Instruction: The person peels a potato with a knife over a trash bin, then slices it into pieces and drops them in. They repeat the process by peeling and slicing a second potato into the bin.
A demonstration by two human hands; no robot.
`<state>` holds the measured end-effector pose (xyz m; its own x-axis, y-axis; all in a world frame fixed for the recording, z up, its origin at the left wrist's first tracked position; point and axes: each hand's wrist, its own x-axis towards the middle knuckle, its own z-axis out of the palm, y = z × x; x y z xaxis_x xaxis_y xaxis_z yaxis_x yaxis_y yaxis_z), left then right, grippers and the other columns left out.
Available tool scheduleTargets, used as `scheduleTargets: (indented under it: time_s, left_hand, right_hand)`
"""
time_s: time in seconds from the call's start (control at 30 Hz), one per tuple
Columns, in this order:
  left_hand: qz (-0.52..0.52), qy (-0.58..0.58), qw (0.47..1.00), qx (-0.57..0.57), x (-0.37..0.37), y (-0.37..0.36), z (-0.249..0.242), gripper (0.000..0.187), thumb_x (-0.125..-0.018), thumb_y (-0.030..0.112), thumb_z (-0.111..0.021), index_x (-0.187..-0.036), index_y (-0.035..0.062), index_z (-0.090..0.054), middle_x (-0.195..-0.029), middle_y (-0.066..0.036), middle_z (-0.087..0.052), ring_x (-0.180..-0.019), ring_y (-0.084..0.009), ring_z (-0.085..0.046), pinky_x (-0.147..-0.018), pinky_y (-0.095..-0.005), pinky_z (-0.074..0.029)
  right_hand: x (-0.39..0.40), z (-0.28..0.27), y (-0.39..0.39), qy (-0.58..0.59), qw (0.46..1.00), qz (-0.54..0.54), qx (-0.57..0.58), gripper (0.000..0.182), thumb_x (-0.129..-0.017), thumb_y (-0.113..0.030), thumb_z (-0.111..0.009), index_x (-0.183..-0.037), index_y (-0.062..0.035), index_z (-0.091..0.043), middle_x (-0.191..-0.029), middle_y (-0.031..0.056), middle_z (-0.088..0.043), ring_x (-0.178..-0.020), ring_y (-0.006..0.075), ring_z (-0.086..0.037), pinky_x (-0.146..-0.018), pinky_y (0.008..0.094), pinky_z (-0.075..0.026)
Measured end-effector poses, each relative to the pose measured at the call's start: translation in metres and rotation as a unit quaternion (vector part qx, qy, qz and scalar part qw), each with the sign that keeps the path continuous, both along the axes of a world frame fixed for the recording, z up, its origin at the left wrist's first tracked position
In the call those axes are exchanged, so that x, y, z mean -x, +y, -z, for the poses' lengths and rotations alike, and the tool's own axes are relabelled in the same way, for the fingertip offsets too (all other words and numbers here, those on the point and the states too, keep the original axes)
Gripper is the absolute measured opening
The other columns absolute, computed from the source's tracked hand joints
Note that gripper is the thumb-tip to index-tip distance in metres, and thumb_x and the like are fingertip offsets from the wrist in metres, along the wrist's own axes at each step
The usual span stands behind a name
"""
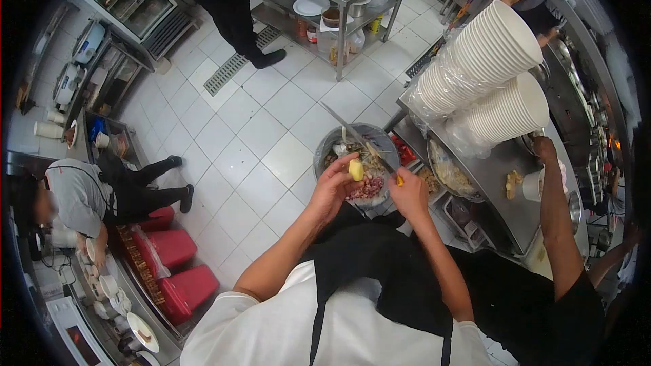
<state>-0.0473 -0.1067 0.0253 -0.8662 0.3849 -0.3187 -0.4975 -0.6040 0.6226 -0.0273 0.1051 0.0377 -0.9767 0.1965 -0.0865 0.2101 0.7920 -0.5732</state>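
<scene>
- At the far left, a seated person in a grey top point(74, 193) is seen at a worktop, with red containers point(178, 271) on the floor just beside.
- The left hand point(336, 179) is closed around a pale yellow piece of food point(356, 169), which is held above the grey bin point(324, 152).
- The bin is seen partly filled with scraps and stands on the white tiled floor point(251, 135), directly under both hands.
- The right hand point(409, 193) is clenched on the yellow handle of a knife point(359, 139), the long blade being pointed up and to the left, over the bin.
- Just right, trays of food point(447, 173) are set at the edge of the steel worktop point(502, 176).
- Stacks of white bowls point(485, 61) are wrapped in plastic on that worktop.
- A co-worker's arm point(556, 224) is stretched across the worktop at the far right, near a white cup point(534, 185).
</scene>
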Motion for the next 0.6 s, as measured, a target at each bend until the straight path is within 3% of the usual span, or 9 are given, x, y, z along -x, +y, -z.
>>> scheduleTargets:
  time_s: [0.1, 0.17, 0.2, 0.3, 0.33, 0.37, 0.47, 0.6]
  left_hand:
    - [0.005, -0.011, 1.000, -0.002, -0.001, -0.003, 0.009, 0.039, -0.092, 0.010, -0.055, -0.130, 0.0061, -0.055, -0.111, -0.010, -0.065, -0.098, -0.0212, -0.066, -0.085, -0.0328, -0.054]
    - [0.065, 0.056, 0.986, 0.143, 0.000, -0.008, 0.046, 0.036, -0.091, 0.012, -0.058, -0.127, 0.0066, -0.057, -0.100, -0.009, -0.067, -0.089, -0.0212, -0.067, -0.077, -0.0338, -0.054]
    - [0.093, 0.089, 0.968, 0.214, 0.001, -0.009, 0.042, 0.035, -0.091, 0.013, -0.059, -0.126, 0.0069, -0.057, -0.094, -0.008, -0.068, -0.085, -0.0212, -0.068, -0.073, -0.0343, -0.054]
    - [0.062, 0.298, 0.841, 0.447, -0.015, 0.009, 0.012, 0.040, -0.087, 0.016, -0.064, -0.126, 0.0108, -0.058, -0.080, -0.012, -0.069, -0.069, -0.0303, -0.068, -0.066, -0.0409, -0.054]
    - [0.083, 0.365, 0.794, 0.479, -0.016, 0.013, -0.008, 0.054, -0.085, 0.018, -0.067, -0.137, 0.0157, -0.052, -0.081, -0.017, -0.069, -0.071, -0.0365, -0.067, -0.065, -0.0457, -0.053]
    - [0.122, 0.393, 0.763, 0.499, -0.016, 0.017, -0.007, 0.057, -0.086, 0.019, -0.067, -0.140, 0.0172, -0.050, -0.082, -0.018, -0.069, -0.073, -0.0374, -0.067, -0.065, -0.0466, -0.053]
    - [0.213, 0.467, 0.664, 0.544, -0.015, 0.031, 0.027, 0.069, -0.086, 0.021, -0.067, -0.149, 0.0256, -0.040, -0.080, -0.021, -0.068, -0.071, -0.0401, -0.066, -0.063, -0.0507, -0.051]
    - [0.223, 0.456, 0.630, 0.588, -0.009, 0.043, 0.053, 0.073, -0.086, 0.023, -0.065, -0.152, 0.0279, -0.036, -0.070, -0.021, -0.065, -0.064, -0.0395, -0.065, -0.058, -0.0505, -0.051]
  right_hand:
    - [0.002, -0.001, -0.002, 0.010, 1.000, 0.006, -0.006, 0.020, -0.081, -0.025, -0.068, -0.084, -0.0055, -0.065, -0.076, 0.0228, -0.067, -0.078, 0.0436, -0.065, -0.068, 0.0519, -0.050]
    - [0.000, -0.002, -0.002, 0.005, 1.000, 0.005, -0.019, 0.021, -0.080, -0.024, -0.070, -0.084, -0.0048, -0.064, -0.077, 0.0220, -0.068, -0.078, 0.0423, -0.066, -0.068, 0.0513, -0.050]
    - [-0.002, -0.004, -0.001, -0.007, 0.999, 0.001, -0.031, 0.022, -0.079, -0.024, -0.071, -0.085, -0.0042, -0.063, -0.077, 0.0218, -0.068, -0.078, 0.0417, -0.067, -0.068, 0.0512, -0.051]
    - [-0.009, 0.002, 0.003, -0.022, 0.995, -0.023, -0.096, 0.027, -0.078, -0.023, -0.073, -0.090, -0.0017, -0.061, -0.078, 0.0220, -0.069, -0.077, 0.0409, -0.068, -0.068, 0.0509, -0.053]
    - [-0.012, 0.005, 0.005, -0.024, 0.992, -0.033, -0.122, 0.029, -0.078, -0.023, -0.074, -0.091, -0.0007, -0.061, -0.078, 0.0222, -0.069, -0.076, 0.0407, -0.069, -0.068, 0.0508, -0.053]
    - [-0.014, 0.005, 0.005, -0.029, 0.991, -0.043, -0.125, 0.031, -0.077, -0.023, -0.075, -0.092, 0.0005, -0.060, -0.078, 0.0228, -0.069, -0.076, 0.0409, -0.069, -0.067, 0.0506, -0.053]
    - [-0.019, 0.004, 0.007, -0.038, 0.988, -0.063, -0.139, 0.035, -0.076, -0.022, -0.077, -0.093, 0.0027, -0.059, -0.077, 0.0239, -0.069, -0.075, 0.0408, -0.069, -0.067, 0.0497, -0.054]
    - [-0.026, 0.002, 0.015, -0.026, 0.987, -0.061, -0.148, 0.032, -0.074, -0.019, -0.075, -0.090, 0.0022, -0.058, -0.075, 0.0250, -0.067, -0.074, 0.0427, -0.068, -0.066, 0.0505, -0.053]
